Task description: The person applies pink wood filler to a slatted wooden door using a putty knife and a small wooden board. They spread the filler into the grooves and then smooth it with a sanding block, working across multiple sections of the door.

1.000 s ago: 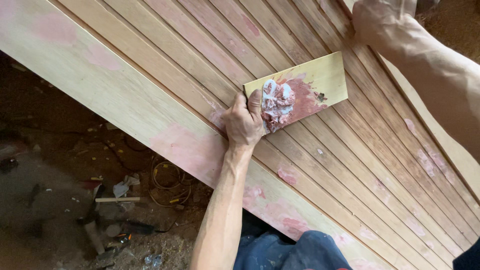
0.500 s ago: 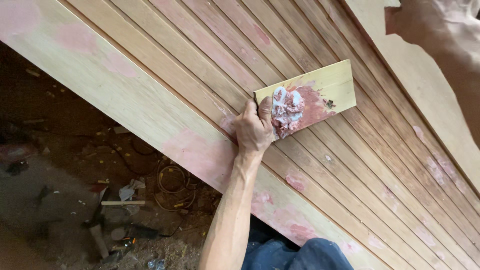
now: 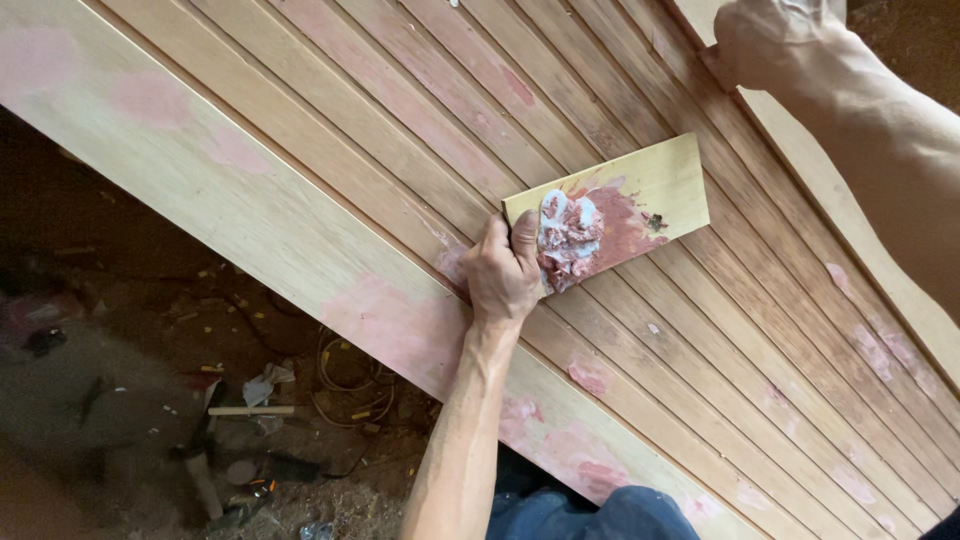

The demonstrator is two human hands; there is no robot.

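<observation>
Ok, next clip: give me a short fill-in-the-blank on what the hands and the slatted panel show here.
1. The left hand grips a small flat ____ board by its end.
2. On that board lies a lump of white and ____ putty.
3. The right hand rests at the panel's ____ edge in the picture.
4. The slatted wooden panel bears pink ____ of filler.

Missing words: wooden; pink; upper; patches

No packages, labels, signs or screens show, as far as visible.
</observation>
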